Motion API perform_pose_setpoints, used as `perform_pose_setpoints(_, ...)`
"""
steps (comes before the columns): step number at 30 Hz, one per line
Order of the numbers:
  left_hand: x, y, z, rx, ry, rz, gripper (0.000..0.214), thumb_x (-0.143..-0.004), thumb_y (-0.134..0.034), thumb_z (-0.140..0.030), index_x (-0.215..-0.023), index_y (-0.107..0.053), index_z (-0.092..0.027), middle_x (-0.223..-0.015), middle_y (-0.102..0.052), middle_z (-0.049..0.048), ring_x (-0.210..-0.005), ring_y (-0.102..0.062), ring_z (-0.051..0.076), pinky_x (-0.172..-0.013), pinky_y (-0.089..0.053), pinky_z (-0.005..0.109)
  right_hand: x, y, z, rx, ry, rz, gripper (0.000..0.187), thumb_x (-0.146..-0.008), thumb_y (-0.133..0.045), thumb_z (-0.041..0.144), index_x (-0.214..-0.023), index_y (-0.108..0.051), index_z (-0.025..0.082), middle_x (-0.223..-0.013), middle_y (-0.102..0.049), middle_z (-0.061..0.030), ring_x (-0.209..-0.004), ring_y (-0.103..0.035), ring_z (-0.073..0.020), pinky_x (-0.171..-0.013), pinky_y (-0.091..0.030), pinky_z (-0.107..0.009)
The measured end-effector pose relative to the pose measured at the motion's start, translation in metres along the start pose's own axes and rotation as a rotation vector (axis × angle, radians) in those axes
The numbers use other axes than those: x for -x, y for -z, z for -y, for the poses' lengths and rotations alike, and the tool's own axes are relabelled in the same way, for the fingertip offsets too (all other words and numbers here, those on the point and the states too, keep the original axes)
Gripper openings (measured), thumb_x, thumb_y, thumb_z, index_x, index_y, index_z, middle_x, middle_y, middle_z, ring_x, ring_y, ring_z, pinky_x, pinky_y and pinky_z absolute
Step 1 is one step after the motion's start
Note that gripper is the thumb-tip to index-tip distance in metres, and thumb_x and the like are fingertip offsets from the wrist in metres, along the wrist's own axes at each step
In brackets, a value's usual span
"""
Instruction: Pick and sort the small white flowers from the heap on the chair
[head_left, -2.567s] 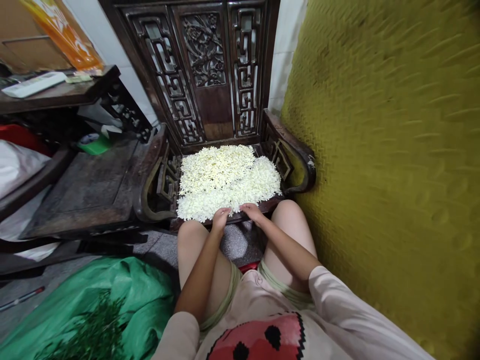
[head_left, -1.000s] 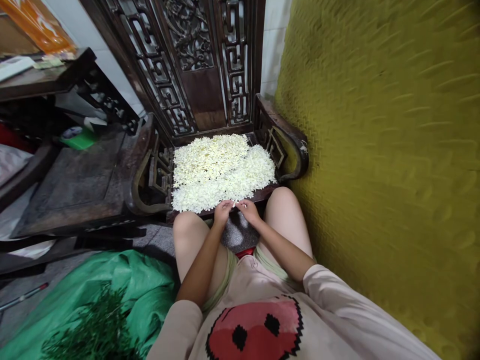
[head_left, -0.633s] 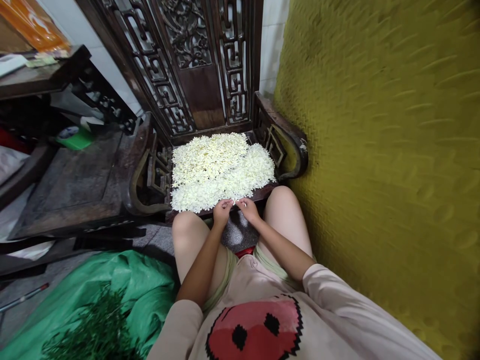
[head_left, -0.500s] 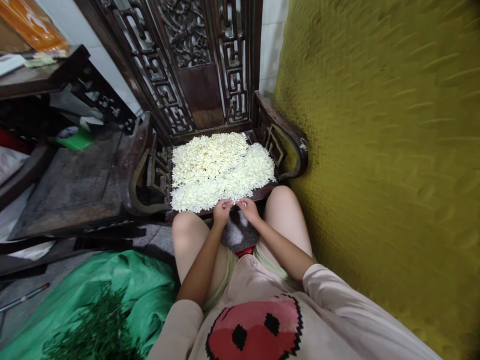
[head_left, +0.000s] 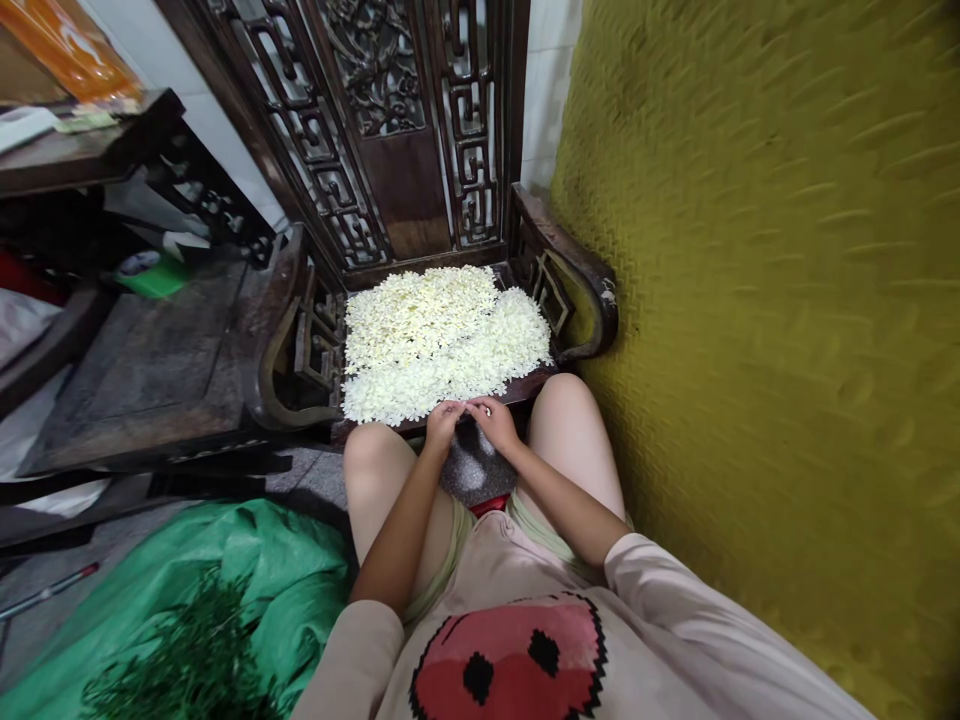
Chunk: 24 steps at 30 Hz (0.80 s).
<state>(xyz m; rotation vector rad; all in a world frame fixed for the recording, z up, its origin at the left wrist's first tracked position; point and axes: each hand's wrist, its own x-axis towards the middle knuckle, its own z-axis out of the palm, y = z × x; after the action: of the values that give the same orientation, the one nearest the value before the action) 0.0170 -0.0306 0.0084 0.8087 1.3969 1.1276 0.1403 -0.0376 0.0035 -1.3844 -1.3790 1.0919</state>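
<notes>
A heap of small white flowers (head_left: 442, 340) covers the seat of a dark carved wooden chair (head_left: 570, 270) in front of me. My left hand (head_left: 444, 424) and my right hand (head_left: 491, 420) meet at the seat's front edge, between my bare knees. Both have their fingers curled and their tips pinched together. A tiny white bit shows at my right fingertips; I cannot make out what it is. The fingertips of the two hands touch each other.
A yellow-green textured wall (head_left: 765, 300) rises close on the right. A low dark wooden table (head_left: 150, 370) stands to the left of the chair. On the floor at lower left lies a green sheet (head_left: 247, 590) with leafy green stems (head_left: 180, 660).
My hands drew back from the flower heap to the seat's front edge and came together, fingertips pinched. The view shifted slightly downward.
</notes>
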Motion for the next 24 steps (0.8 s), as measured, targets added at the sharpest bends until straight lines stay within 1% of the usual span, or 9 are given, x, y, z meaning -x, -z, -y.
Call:
perform_pose_setpoints(3, -0.002, 0.002, 0.001, 0.055, 0.099, 0.038, 0.038, -0.048, -0.074, -0.048, -0.062, -0.06, -0.016, -0.053, -0.052, -0.0023, -0.051, -0.043, 0.007, -0.053, -0.033, 0.022, -0.003, -0.001, 0.0, -0.087, -0.025, 0.034, 0.031, -0.073, -0.056, 0.045, -0.075, -0.068, 0.017, -0.066, -0.061, -0.0017, -0.061, -0.051, -0.0142, -0.063, -0.039, -0.026)
perform_pose_setpoints(5, -0.003, 0.003, 0.001, 0.089, 0.143, 0.071, 0.042, -0.046, -0.075, -0.051, -0.063, -0.06, -0.015, -0.052, -0.049, -0.003, -0.05, -0.042, 0.006, -0.051, -0.031, 0.021, -0.005, -0.001, 0.0, -0.151, -0.07, 0.047, 0.031, -0.069, -0.06, 0.047, -0.071, -0.068, 0.017, -0.067, -0.063, -0.0023, -0.064, -0.053, -0.0151, -0.066, -0.04, -0.027)
perform_pose_setpoints(8, -0.004, 0.003, 0.001, 0.125, 0.17, 0.122, 0.046, -0.045, -0.076, -0.053, -0.064, -0.06, -0.015, -0.053, -0.048, -0.0029, -0.049, -0.041, 0.006, -0.049, -0.031, 0.021, -0.006, 0.001, 0.002, -0.268, -0.155, 0.079, 0.031, -0.064, -0.065, 0.048, -0.069, -0.068, 0.017, -0.071, -0.067, -0.0032, -0.071, -0.058, -0.017, -0.073, -0.042, -0.03)
perform_pose_setpoints(11, -0.002, 0.002, -0.002, 0.121, 0.19, 0.151, 0.046, -0.048, -0.074, -0.055, -0.064, -0.058, -0.015, -0.054, -0.047, -0.0026, -0.05, -0.04, 0.006, -0.049, -0.031, 0.021, -0.006, 0.003, 0.004, -0.364, -0.225, 0.12, 0.033, -0.059, -0.068, 0.048, -0.071, -0.069, 0.017, -0.074, -0.068, -0.0038, -0.077, -0.06, -0.0184, -0.077, -0.043, -0.031)
perform_pose_setpoints(13, 0.0, 0.001, -0.003, 0.125, 0.203, 0.164, 0.047, -0.049, -0.073, -0.057, -0.063, -0.057, -0.016, -0.054, -0.046, -0.0027, -0.05, -0.04, 0.006, -0.05, -0.031, 0.021, -0.006, 0.004, 0.005, -0.393, -0.253, 0.13, 0.034, -0.057, -0.069, 0.047, -0.071, -0.069, 0.017, -0.074, -0.068, -0.0037, -0.076, -0.059, -0.0179, -0.075, -0.043, -0.03)
perform_pose_setpoints(15, 0.001, 0.001, -0.004, 0.142, 0.212, 0.177, 0.048, -0.048, -0.073, -0.058, -0.062, -0.056, -0.016, -0.054, -0.046, -0.0029, -0.05, -0.04, 0.005, -0.05, -0.031, 0.02, -0.006, 0.005, 0.007, -0.402, -0.279, 0.127, 0.033, -0.058, -0.069, 0.046, -0.072, -0.069, 0.016, -0.07, -0.067, -0.0028, -0.071, -0.057, -0.0162, -0.07, -0.043, -0.028)
perform_pose_setpoints(19, 0.001, 0.002, -0.003, 0.165, 0.207, 0.19, 0.048, -0.047, -0.074, -0.057, -0.063, -0.057, -0.016, -0.054, -0.045, -0.0034, -0.05, -0.04, 0.005, -0.05, -0.031, 0.02, -0.005, 0.005, 0.011, -0.414, -0.35, 0.119, 0.029, -0.061, -0.066, 0.043, -0.071, -0.067, 0.015, -0.056, -0.057, 0.0015, -0.057, -0.049, -0.0115, -0.056, -0.037, -0.024)
perform_pose_setpoints(21, -0.001, 0.003, -0.002, 0.13, 0.18, 0.19, 0.046, -0.048, -0.075, -0.055, -0.065, -0.059, -0.015, -0.054, -0.046, -0.0033, -0.05, -0.041, 0.006, -0.05, -0.031, 0.02, -0.005, 0.005, 0.012, -0.414, -0.363, 0.12, 0.029, -0.062, -0.065, 0.043, -0.069, -0.065, 0.015, -0.052, -0.053, 0.0028, -0.054, -0.045, -0.0105, -0.054, -0.034, -0.024)
perform_pose_setpoints(24, -0.003, 0.005, -0.001, 0.05, 0.124, 0.167, 0.043, -0.049, -0.075, -0.052, -0.068, -0.063, -0.015, -0.055, -0.05, -0.0022, -0.052, -0.042, 0.007, -0.052, -0.033, 0.021, -0.005, 0.006, 0.01, -0.408, -0.34, 0.127, 0.031, -0.062, -0.064, 0.045, -0.065, -0.065, 0.015, -0.053, -0.053, 0.0025, -0.057, -0.046, -0.0107, -0.056, -0.034, -0.024)
